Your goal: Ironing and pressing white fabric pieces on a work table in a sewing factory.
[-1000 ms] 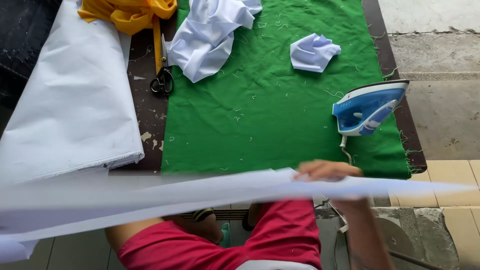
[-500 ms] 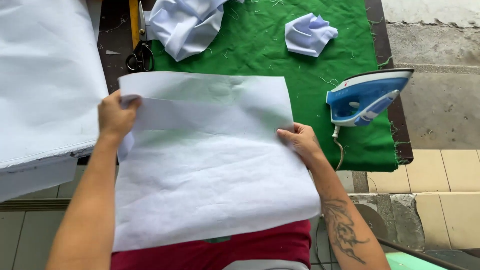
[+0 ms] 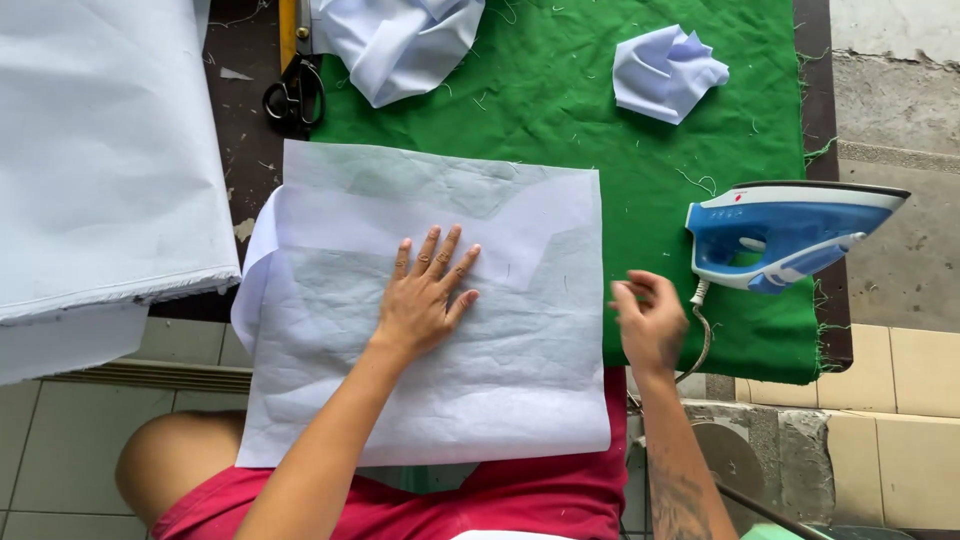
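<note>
Two hands: left hand (image 3: 425, 300) flat, fingers spread, pinning white sheet (image 3: 430, 310); right hand (image 3: 648, 322) loosely curled, empty, iron (image 3: 785, 235) at its 2 o'clock. Best press outward evenly to avoid creases.

Black scissors (image 3: 295, 97) lie beside 2 crumpled white cloths (image 3: 400, 40) (image 3: 665, 73) on green fabric (image 3: 560, 110).

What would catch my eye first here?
A big white sheet of fabric lies over the near edge of a green-covered table, with the left hand pressed flat on it. The right hand hovers empty beside it. Just right, a blue and white iron stands on end.
</note>
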